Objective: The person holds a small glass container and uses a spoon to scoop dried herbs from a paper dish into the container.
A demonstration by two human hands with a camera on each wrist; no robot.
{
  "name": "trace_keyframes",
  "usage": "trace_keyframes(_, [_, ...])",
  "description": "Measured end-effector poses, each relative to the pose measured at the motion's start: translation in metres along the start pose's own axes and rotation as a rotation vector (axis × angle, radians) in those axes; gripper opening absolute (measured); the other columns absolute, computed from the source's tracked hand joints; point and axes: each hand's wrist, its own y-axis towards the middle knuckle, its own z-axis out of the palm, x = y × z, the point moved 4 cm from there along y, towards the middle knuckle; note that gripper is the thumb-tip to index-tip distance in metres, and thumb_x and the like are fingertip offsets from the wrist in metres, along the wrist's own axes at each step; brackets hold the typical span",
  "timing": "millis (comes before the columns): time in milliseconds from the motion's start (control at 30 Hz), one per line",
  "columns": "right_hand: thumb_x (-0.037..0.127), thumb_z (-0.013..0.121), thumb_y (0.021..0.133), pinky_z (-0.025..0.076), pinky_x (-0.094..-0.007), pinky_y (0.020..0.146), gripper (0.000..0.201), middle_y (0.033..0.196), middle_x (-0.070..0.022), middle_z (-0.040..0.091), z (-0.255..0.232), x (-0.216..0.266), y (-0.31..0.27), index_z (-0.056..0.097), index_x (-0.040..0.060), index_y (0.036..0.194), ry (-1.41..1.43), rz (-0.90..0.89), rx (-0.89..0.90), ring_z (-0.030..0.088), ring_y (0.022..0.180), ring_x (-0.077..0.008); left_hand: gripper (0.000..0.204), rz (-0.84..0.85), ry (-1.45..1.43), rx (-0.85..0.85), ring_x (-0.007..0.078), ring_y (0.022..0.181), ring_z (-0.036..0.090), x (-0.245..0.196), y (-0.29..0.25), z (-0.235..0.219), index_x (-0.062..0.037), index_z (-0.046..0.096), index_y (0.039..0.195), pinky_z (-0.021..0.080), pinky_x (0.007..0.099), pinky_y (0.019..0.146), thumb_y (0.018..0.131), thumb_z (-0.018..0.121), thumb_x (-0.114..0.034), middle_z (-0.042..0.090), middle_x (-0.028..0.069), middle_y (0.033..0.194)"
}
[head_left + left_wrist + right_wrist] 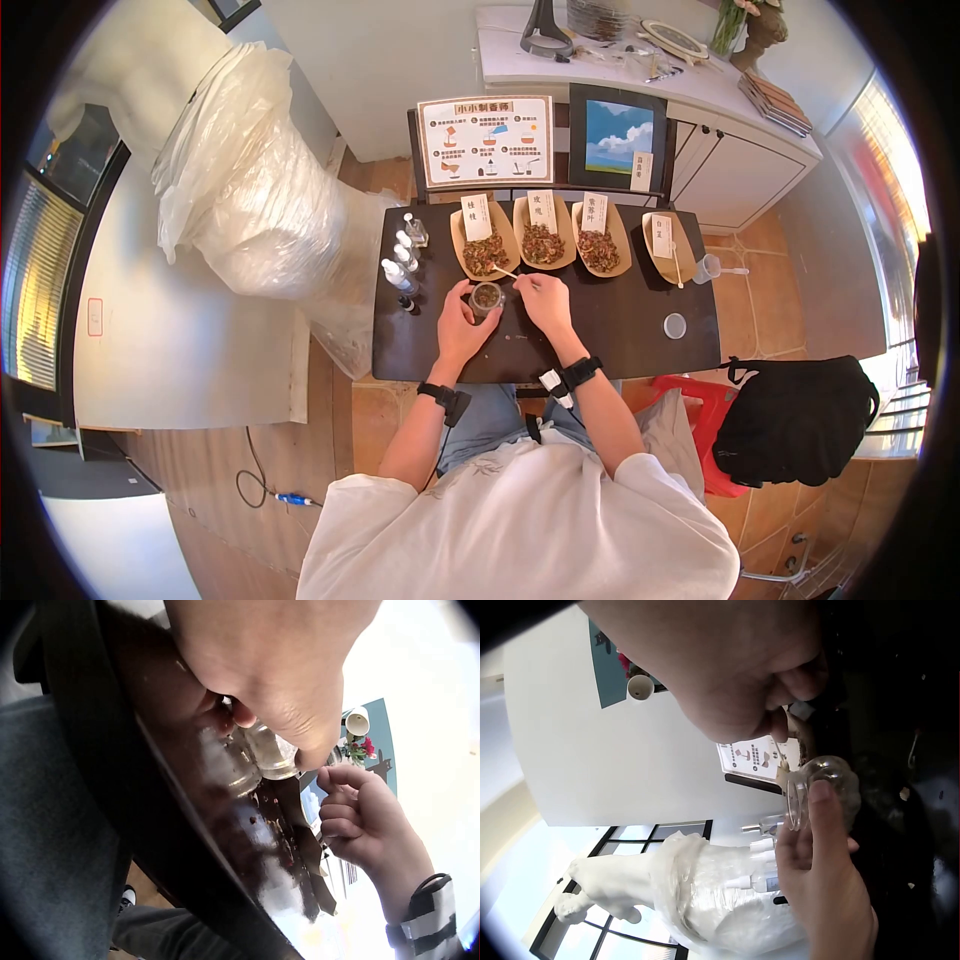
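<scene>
Glass jar (487, 296) sits near the dark table's (620, 330) middle, left hand (462, 325) curled round it. Right hand (543, 301) pinches a wooden spoon (503, 270), seen only from the head; wrist views show fingers. Herb trays (543, 240) stand at twelve o'clock, bottles (402, 262) at ten.

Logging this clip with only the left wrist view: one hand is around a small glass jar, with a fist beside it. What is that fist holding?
Observer: In the head view, the right hand pinches a thin wooden spoon whose far end points toward the leftmost tray.
Operator: Is anything in the jar?
Observer: Yes. From above, the glass jar, gripped by the left hand, holds brownish dried bits.
Operator: Is its lid nearby?
Observer: A clear round lid lies on the dark table off to the right, apart from both hands. I cannot tell whether it belongs to this jar.
</scene>
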Motion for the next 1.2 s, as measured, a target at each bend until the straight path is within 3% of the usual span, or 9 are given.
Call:
trace_keyframes(233, [0.028,0.066,0.100,0.058,-0.0406,0.073,0.031,0.082,-0.0205,0.075,-0.019,0.017,-0.019,0.081,0.0011,0.094,0.085,-0.019,0.003,0.077,0.080,-0.0355,0.079,-0.019,-0.016,0.003,0.0136,0.067,0.058,0.002,0.000,0.001,-0.0004,0.055,0.142,0.053,0.0307,0.066,0.079,0.093,-0.030,0.073,0.0049,0.124])
trace_keyframes(533, [0.024,0.071,0.099,0.057,-0.0394,0.067,0.028,0.077,-0.0208,0.074,-0.027,0.023,-0.046,0.080,-0.0015,0.096,0.082,-0.040,0.047,0.075,0.068,-0.0321,0.079,-0.009,-0.020,-0.010,0.0115,0.065,0.057,0.004,0.000,0.002,0.0003,0.056,0.142,0.052,0.0291,0.063,0.079,0.093,-0.030,0.073,0.0047,0.125])
trace_keyframes(633, [0.027,0.069,0.100,0.056,-0.0380,0.067,0.031,0.075,-0.0178,0.075,-0.022,0.018,-0.047,0.081,-0.0014,0.094,0.016,-0.019,0.097,0.074,0.068,-0.0262,0.078,-0.014,-0.007,-0.002,0.0117,0.065,0.057,0.004,0.000,0.002,-0.0002,0.057,0.141,0.052,0.0291,0.064,0.080,0.093,-0.031,0.073,0.0048,0.125])
trace_keyframes(833, [0.029,0.069,0.100,0.057,-0.0396,0.067,0.033,0.072,-0.0193,0.073,-0.015,0.017,-0.048,0.081,-0.0009,0.090,-0.030,-0.009,0.121,0.074,0.066,-0.0294,0.075,-0.022,-0.028,0.001,0.0120,0.066,0.058,0.000,0.000,0.001,-0.0020,0.058,0.140,0.053,0.0294,0.065,0.080,0.092,-0.031,0.073,0.0047,0.125])
trace_keyframes(933, [0.027,0.069,0.100,0.057,-0.0431,0.067,0.033,0.071,-0.0224,0.071,-0.016,0.018,-0.048,0.079,-0.0019,0.088,-0.007,-0.008,0.111,0.074,0.067,-0.0376,0.075,-0.029,-0.018,0.005,0.0123,0.067,0.058,0.001,0.000,0.001,-0.0022,0.058,0.140,0.053,0.0296,0.066,0.080,0.092,-0.031,0.073,0.0048,0.126])
trace_keyframes(1033, [0.027,0.068,0.100,0.058,-0.0429,0.067,0.033,0.070,-0.0217,0.071,-0.016,0.018,-0.048,0.079,-0.0016,0.086,-0.010,-0.007,0.104,0.073,0.066,-0.0375,0.075,-0.032,-0.015,0.008,0.0126,0.068,0.059,0.001,0.000,0.001,-0.0025,0.058,0.140,0.053,0.0298,0.066,0.080,0.092,-0.031,0.073,0.0050,0.126])
trace_keyframes(1133, [0.029,0.069,0.100,0.057,-0.0389,0.067,0.034,0.070,-0.0182,0.072,-0.016,0.016,-0.048,0.081,-0.0005,0.087,-0.026,0.020,0.112,0.073,0.064,-0.0289,0.075,-0.018,-0.016,-0.002,0.0128,0.068,0.059,0.000,0.000,0.001,-0.0031,0.058,0.141,0.053,0.0299,0.066,0.080,0.092,-0.031,0.073,0.0050,0.126])
trace_keyframes(1200, [0.029,0.069,0.100,0.057,-0.0387,0.066,0.034,0.070,-0.0178,0.072,-0.016,0.017,-0.048,0.080,-0.0005,0.087,-0.027,0.027,0.112,0.073,0.064,-0.0286,0.075,-0.016,-0.021,-0.001,0.0126,0.068,0.059,0.000,0.000,0.001,-0.0032,0.058,0.141,0.053,0.0296,0.066,0.080,0.092,-0.031,0.072,0.0053,0.126])
